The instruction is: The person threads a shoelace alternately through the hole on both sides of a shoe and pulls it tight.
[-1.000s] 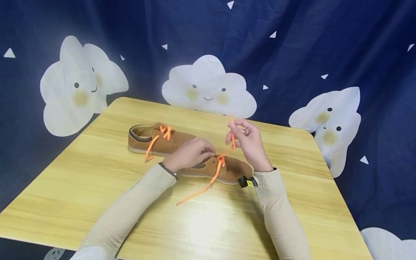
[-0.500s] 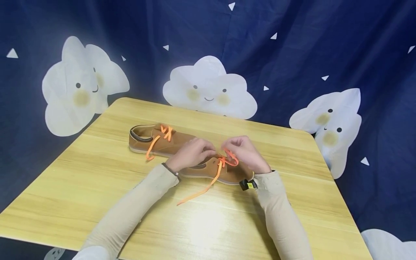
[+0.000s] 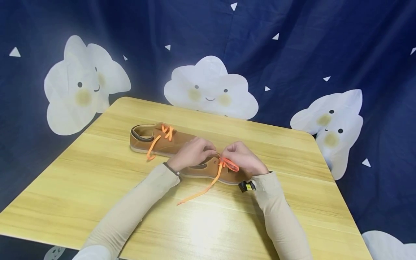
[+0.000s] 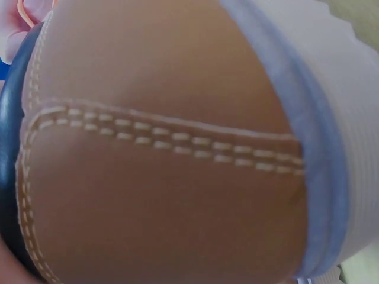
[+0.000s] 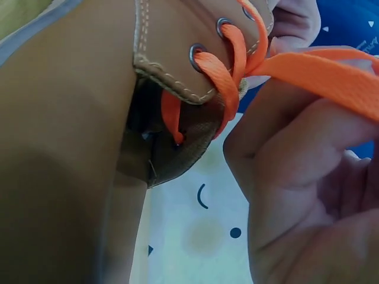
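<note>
The near brown shoe [image 3: 208,170] lies with its toe to the right, orange laces at its eyelets. My left hand [image 3: 191,154] is over its collar, fingers and thumb curled on the shoe by the tongue; the shoe's stitched side [image 4: 177,195] fills the left wrist view. My right hand [image 3: 243,159] pinches the orange shoelace [image 3: 231,164] low over the lacing, with a loop hanging toward the toe. Its curled fingers [image 5: 296,142] show beside the lace in the right wrist view; the exact pinch point is hidden. The other lace end [image 3: 198,194] trails onto the table.
A second brown shoe [image 3: 139,142] with orange laces stands behind and to the left, partly hidden by my left hand. Both shoes are on a wooden table [image 3: 81,187]. A dark blue curtain [image 3: 146,21] with white clouds hangs behind.
My right hand has come down from above the shoe to its lacing, bringing the lace along, and the lace now forms a loop. My left hand stays by the collar.
</note>
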Motion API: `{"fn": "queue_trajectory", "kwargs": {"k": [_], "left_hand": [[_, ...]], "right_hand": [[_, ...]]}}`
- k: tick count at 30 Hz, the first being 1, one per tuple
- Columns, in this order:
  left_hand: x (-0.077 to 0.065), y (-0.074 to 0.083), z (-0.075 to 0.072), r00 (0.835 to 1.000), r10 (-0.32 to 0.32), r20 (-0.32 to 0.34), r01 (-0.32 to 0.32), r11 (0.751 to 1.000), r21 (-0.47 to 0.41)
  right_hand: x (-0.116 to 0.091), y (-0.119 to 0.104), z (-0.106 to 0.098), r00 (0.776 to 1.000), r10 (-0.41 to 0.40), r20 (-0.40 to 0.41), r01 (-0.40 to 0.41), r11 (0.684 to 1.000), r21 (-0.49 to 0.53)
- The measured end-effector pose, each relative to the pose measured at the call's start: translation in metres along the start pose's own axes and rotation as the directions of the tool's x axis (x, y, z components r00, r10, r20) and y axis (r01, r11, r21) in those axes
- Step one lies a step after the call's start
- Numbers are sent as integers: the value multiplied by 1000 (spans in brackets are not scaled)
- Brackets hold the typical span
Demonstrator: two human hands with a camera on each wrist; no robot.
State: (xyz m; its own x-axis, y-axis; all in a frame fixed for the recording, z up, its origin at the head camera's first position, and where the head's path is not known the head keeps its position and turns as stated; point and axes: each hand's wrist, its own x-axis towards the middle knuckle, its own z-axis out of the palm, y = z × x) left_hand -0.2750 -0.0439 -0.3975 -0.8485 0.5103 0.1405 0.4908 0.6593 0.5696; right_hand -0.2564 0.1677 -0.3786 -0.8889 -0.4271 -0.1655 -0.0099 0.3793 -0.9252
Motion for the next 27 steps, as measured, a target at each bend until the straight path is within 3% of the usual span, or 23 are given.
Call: {"fn": "queue_trajectory", "kwargs": {"k": [14,20,27], "left_hand": [[1,3,1,1000,7,10,-7,1000,-5],[0,1,0,1000,22,6,-21,999,-37],[-1,-7,-4,989,147,37,-138,974,-181]], "right_hand": [[0,4,2,1000,-4,-24,4,1000,-31],[-1,0,4,999,27,-46,-32,993,-111],[-2,-4,7,999,16,-46,-24,984,-178]]}}
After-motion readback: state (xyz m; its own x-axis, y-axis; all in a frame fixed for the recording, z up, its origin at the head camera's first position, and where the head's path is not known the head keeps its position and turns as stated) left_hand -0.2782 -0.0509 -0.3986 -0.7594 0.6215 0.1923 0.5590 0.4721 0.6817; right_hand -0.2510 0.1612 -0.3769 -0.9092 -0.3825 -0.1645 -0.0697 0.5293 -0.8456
